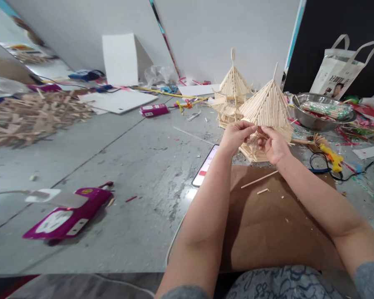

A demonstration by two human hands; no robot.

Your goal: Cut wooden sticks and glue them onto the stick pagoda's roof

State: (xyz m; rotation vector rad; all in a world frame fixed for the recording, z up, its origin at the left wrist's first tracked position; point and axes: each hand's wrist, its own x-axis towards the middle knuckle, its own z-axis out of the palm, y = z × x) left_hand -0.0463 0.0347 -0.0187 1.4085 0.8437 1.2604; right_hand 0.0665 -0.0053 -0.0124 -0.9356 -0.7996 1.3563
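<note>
A pagoda model of thin wooden sticks [266, 106] with a pointed roof stands in front of me. At the lower edge of its roof, my left hand [237, 136] pinches with thumb and fingertips. My right hand [274, 146] is beside it at the same edge, thumb and forefinger pressed together and the other fingers curled. Whatever lies between the fingertips is too small to make out. Behind stands a second stick pagoda [232, 89]. A loose thin stick [257, 180] and a short stick piece [262, 191] lie on brown paper [268, 232] below my hands.
A phone [202, 172] lies by my left forearm. Purple power strips [65, 216] sit on the grey table [127, 166], with a stick pile [37, 112] far left. Rightward are a yellow glue gun [332, 158], a metal bowl [324, 118] and a white bag [335, 72].
</note>
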